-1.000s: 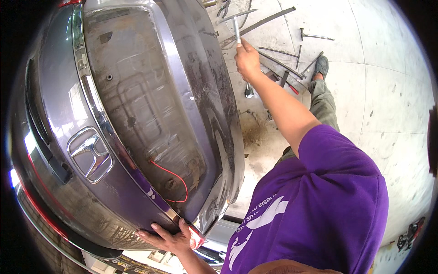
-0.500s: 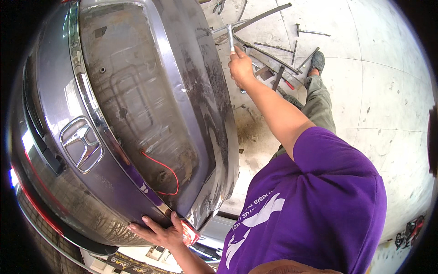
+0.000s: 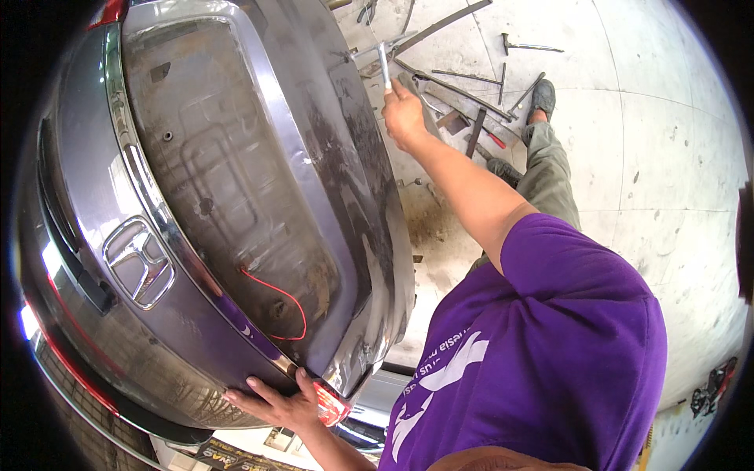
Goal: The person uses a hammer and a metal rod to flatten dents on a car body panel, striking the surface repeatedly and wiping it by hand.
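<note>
My right hand [image 3: 404, 116], fingers wrapped round the grip, holds a metal hammer [image 3: 385, 67] with a long slender head. One end of that head is at the scuffed, dark lower rear panel [image 3: 353, 118] of a grey car [image 3: 188, 314]; whether it touches cannot be told. Lower left, my left hand [image 3: 284, 404] lies with its fingers spread on the car body, beside the end of a chrome trim strip [image 3: 129, 153] and a red tail light [image 3: 331, 404]. Between the hands is a bare, dull recess [image 3: 228, 157] in the bodywork, with a red wire [image 3: 302, 314] looping out of a hole.
Beyond my right hand, several metal bars [image 3: 463, 93] and a red-handled tool [image 3: 496, 140] lie on the pale floor [image 3: 652, 149]. Another hammer [image 3: 530, 46] rests farther off. My shoe [image 3: 542, 98] stands near these tools. A chrome emblem [image 3: 140, 263] sits on the car.
The hammer in my right hand has moved slightly left, closer to the dark panel. The view has shifted a little. My left hand stays on the car.
</note>
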Demonstrator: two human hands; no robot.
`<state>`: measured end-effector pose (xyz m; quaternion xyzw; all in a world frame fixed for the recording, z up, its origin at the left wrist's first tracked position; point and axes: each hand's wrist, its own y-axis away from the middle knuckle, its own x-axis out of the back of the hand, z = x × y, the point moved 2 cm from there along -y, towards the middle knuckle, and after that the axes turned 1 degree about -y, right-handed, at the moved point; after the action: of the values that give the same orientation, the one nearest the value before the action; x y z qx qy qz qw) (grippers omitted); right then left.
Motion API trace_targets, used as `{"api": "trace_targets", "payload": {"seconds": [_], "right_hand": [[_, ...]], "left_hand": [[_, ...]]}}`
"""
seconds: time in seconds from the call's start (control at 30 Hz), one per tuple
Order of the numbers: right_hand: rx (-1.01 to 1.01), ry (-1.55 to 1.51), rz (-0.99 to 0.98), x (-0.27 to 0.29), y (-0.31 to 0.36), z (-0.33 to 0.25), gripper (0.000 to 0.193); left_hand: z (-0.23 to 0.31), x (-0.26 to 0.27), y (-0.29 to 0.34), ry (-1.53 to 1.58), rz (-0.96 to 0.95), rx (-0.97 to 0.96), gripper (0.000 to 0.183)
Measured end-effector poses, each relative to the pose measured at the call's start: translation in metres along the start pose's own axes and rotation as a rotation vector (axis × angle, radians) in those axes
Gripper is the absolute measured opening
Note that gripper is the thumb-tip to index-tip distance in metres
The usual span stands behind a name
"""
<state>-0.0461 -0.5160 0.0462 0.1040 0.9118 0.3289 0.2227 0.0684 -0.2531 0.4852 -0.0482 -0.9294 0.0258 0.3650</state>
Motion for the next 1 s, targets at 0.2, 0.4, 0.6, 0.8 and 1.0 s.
{"api": "trace_targets", "payload": {"seconds": [0.2, 0.4, 0.6, 0.8, 1.0], "right_hand": [[0.347, 0.17, 0.103, -0.02, -0.028, -0.007, 0.045], [0.447, 0.072, 0.068, -0.042, -0.025, -0.048, 0.044], [0.37, -0.018, 0.099, -0.04, -0.043, -0.046, 0.045], [0.216, -0.049, 0.023, -0.036, -0.064, -0.051, 0.044], [-0.003, -0.16, -0.067, -0.038, -0.074, -0.058, 0.044]], "left_hand": [[0.001, 0.0, -0.005, 0.012, 0.01, -0.017, 0.079], [-0.002, -0.001, -0.004, 0.015, 0.003, -0.015, 0.079], [-0.002, -0.003, -0.005, 0.028, -0.001, -0.009, 0.079], [-0.006, -0.003, 0.0, 0.027, -0.011, -0.004, 0.08], [-0.004, -0.001, -0.007, 0.041, -0.029, -0.018, 0.077]]}}
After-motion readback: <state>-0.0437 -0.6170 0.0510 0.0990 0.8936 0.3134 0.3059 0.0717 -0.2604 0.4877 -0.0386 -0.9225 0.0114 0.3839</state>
